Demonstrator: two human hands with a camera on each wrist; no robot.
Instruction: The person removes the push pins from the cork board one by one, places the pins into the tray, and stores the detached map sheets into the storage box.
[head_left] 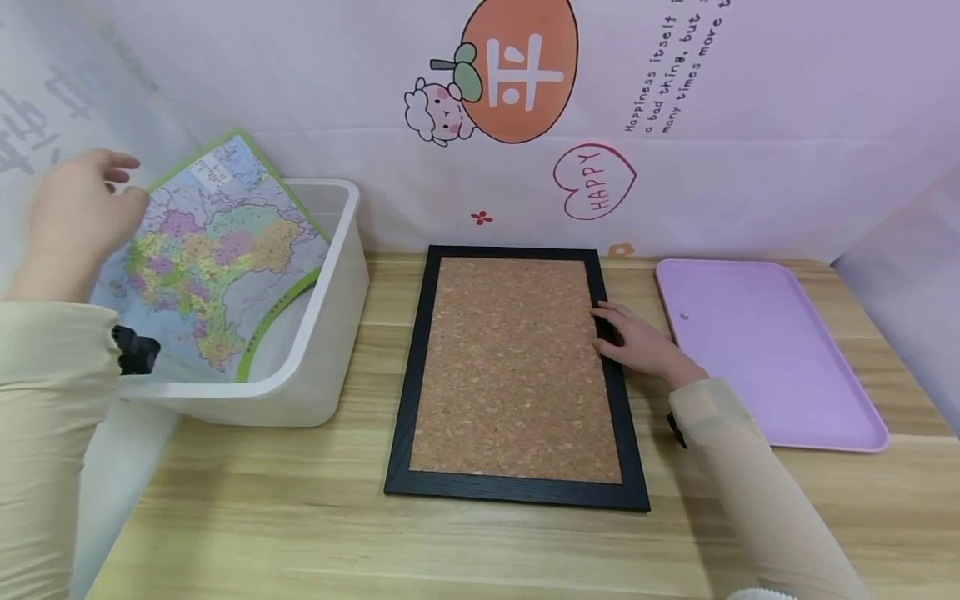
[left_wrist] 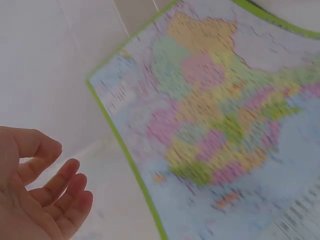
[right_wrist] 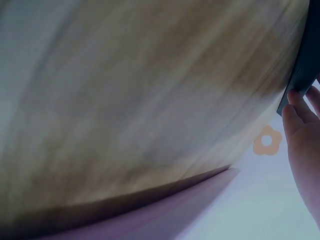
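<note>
A map sheet with a green border [head_left: 225, 242] leans at a slant in the white plastic bin [head_left: 352, 242] at the left. My left hand [head_left: 86, 208] hovers beside the map's upper left edge, fingers loosely bent and holding nothing. In the left wrist view a gap shows between the left hand [left_wrist: 45, 185] and the map [left_wrist: 210, 115]. A corkboard [head_left: 517, 367] in a black frame lies flat on the table. On the frame's right side rest the fingers of my right hand [head_left: 637, 337]. The right wrist view shows those fingertips [right_wrist: 295, 100] touching the black frame [right_wrist: 305, 65].
A light purple tray [head_left: 780, 358] lies to the right of the corkboard, under part of the right forearm. The wood-grain table [head_left: 300, 508] runs back to a printed white cloth [head_left: 375, 108]. The bin stands at the table's left edge.
</note>
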